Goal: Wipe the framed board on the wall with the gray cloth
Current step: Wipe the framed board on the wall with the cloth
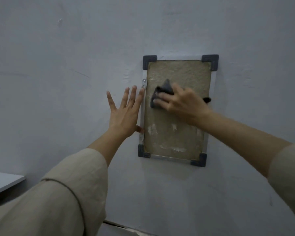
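The framed board hangs on the wall right of centre: a tan, rough panel with whitish smears low down, a thin metal frame and dark grey plastic corners. My right hand presses the gray cloth flat against the board's upper middle; the cloth bunches under my fingers, and a dark tip of it shows past my wrist at the right frame edge. My left hand lies flat on the wall with fingers spread, its thumb and fingertips touching the board's left frame edge.
The pale grey wall fills the view. A metal bracket with a screw sits on the frame's left side. A white tabletop corner juts in at the lower left. A floor seam shows at the bottom.
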`<action>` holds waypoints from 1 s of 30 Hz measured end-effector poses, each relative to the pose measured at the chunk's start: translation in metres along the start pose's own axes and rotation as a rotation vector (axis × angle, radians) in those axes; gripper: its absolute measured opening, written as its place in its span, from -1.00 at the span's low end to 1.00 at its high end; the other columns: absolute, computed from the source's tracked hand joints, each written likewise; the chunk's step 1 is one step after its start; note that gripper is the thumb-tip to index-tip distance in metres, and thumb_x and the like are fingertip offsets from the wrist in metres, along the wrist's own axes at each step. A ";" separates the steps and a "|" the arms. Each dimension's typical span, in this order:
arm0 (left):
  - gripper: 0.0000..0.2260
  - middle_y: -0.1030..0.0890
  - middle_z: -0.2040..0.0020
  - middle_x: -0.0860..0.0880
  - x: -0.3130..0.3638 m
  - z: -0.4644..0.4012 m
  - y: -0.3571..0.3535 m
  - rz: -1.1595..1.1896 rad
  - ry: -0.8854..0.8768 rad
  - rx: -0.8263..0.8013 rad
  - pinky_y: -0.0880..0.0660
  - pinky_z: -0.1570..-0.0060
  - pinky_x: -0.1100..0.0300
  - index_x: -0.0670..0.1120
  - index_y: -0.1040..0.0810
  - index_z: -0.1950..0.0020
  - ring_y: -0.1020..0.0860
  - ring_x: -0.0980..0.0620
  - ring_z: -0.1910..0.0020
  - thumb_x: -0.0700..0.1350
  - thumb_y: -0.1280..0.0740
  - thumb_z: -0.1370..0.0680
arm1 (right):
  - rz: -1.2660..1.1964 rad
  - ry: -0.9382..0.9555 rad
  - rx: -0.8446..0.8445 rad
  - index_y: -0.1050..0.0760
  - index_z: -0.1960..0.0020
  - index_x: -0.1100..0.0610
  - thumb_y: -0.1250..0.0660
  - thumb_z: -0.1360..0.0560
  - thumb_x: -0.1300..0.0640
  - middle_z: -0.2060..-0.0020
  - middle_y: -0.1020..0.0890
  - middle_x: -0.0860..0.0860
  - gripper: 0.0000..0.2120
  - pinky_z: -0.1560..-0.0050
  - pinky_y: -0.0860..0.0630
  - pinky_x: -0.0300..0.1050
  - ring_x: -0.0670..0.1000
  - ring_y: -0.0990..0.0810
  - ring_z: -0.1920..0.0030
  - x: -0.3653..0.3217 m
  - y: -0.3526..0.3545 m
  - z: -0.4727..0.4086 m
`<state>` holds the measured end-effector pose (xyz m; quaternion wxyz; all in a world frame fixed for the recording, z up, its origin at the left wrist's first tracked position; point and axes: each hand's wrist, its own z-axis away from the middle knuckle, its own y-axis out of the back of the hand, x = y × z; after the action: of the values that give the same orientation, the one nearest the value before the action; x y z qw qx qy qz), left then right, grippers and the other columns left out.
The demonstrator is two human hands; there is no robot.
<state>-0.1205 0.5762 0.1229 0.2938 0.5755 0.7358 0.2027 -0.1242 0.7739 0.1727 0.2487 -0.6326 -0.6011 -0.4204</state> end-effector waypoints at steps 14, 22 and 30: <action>0.14 0.36 -0.51 -0.10 0.002 0.000 0.002 0.003 0.010 -0.013 0.36 -0.22 -0.43 -0.04 0.55 -0.37 0.35 -0.11 -0.48 0.33 -0.34 -0.33 | 0.057 0.061 -0.028 -0.23 -0.43 0.07 -0.04 -0.61 0.22 -0.33 -0.41 0.06 -0.61 0.09 -0.53 -0.07 0.16 -0.44 -0.15 0.019 0.005 0.013; 0.15 0.35 -0.51 -0.10 0.002 0.000 0.002 -0.002 0.009 -0.016 0.35 -0.22 -0.44 -0.04 0.52 -0.40 0.35 -0.12 -0.48 0.34 -0.34 -0.32 | -0.064 -0.259 -0.005 -0.28 -0.41 0.18 -0.04 -0.59 0.28 -0.32 -0.42 0.16 -0.61 0.11 -0.53 0.03 0.24 -0.45 -0.14 0.018 0.007 0.005; 0.14 0.35 -0.51 -0.10 0.000 0.000 -0.001 -0.012 -0.001 -0.018 0.34 -0.23 -0.45 -0.04 0.56 -0.36 0.35 -0.11 -0.48 0.34 -0.33 -0.33 | 0.013 -0.140 0.004 -0.29 -0.39 0.09 -0.09 -0.61 0.21 -0.31 -0.43 0.08 -0.65 0.08 -0.53 0.02 0.22 -0.45 -0.16 0.033 0.005 0.001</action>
<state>-0.1209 0.5764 0.1225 0.3004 0.5686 0.7371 0.2075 -0.1213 0.7923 0.2002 0.2100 -0.6637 -0.6138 -0.3724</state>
